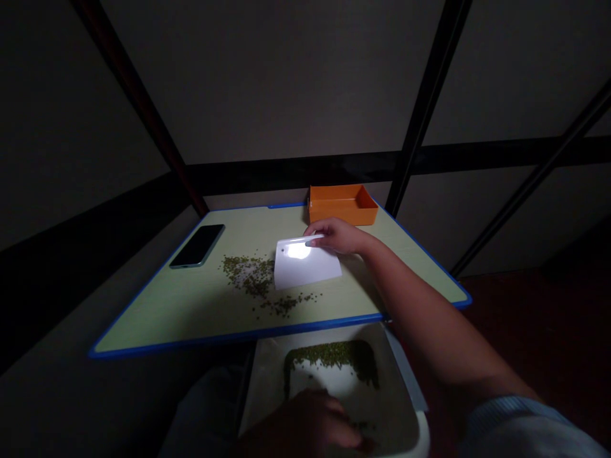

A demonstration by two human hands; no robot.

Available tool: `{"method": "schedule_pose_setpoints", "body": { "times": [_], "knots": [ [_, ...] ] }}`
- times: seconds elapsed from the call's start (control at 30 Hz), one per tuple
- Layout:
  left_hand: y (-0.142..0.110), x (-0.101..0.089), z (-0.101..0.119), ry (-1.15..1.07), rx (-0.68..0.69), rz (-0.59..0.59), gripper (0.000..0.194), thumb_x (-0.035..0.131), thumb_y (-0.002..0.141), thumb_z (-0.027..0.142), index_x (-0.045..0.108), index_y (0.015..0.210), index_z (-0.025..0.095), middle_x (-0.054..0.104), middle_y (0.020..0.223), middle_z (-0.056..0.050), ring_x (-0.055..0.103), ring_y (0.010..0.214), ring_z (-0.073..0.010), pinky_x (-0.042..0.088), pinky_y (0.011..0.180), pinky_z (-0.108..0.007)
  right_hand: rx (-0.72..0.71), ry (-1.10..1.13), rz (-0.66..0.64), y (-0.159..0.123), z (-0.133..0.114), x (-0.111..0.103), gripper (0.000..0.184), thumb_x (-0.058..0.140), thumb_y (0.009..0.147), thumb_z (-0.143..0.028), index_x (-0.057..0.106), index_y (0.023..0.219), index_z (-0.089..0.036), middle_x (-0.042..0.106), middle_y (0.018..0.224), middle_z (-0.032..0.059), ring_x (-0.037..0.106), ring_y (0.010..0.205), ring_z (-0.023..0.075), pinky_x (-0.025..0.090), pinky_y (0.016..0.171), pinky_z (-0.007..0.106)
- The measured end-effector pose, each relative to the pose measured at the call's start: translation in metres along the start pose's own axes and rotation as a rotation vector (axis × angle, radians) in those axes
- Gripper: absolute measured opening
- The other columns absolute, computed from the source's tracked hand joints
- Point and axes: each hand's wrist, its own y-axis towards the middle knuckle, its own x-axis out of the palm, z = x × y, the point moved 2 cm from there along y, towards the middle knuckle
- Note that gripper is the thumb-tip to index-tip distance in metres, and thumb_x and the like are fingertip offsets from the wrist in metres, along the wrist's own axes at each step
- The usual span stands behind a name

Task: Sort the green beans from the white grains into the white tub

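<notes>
My right hand point(337, 235) grips the top edge of a white plastic scraper card point(305, 264), which stands on a pale green table point(191, 305) with a blue rim. Small green beans point(252, 277) lie scattered on the table just left of and below the card. My left hand point(305, 423) holds a white tub point(405, 407) below the table's near edge. More green beans point(334, 356) lie in a layer at the tub's far end.
An orange tray point(341, 203) stands at the table's far edge, behind my right hand. A dark phone point(198, 245) lies flat at the far left. Dark frame bars and a grey wall rise behind the table.
</notes>
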Motion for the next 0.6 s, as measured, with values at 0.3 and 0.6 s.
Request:
{"method": "schedule_pose_setpoints", "body": {
  "times": [0.3,0.6],
  "knots": [
    [-0.006,-0.01,0.014,-0.043,-0.183,0.138,0.049,0.051,0.09,0.067,0.075,0.099,0.026,0.07,0.097,-0.004,0.064,0.085,-0.018,0.046,0.081,-0.027,0.056,-0.028,0.082,-0.033,0.012,-0.05,0.008,0.069,0.074,-0.02,0.066,0.08,-0.017,0.062,0.076,-0.0001,0.053,0.069,0.0115,0.041,0.065,0.026],
    [0.01,0.009,-0.008,0.127,-0.072,-0.005,0.036,0.057,0.091,0.058,0.075,0.107,0.032,0.069,0.092,-0.002,0.066,0.084,-0.0176,0.045,0.074,-0.026,0.179,-0.063,-0.032,-0.052,0.014,-0.062,0.018,0.072,0.072,-0.029,0.061,0.082,-0.018,0.054,0.061,-0.0048,0.045,0.051,0.0082,0.033,0.049,0.023]
  ]
}}
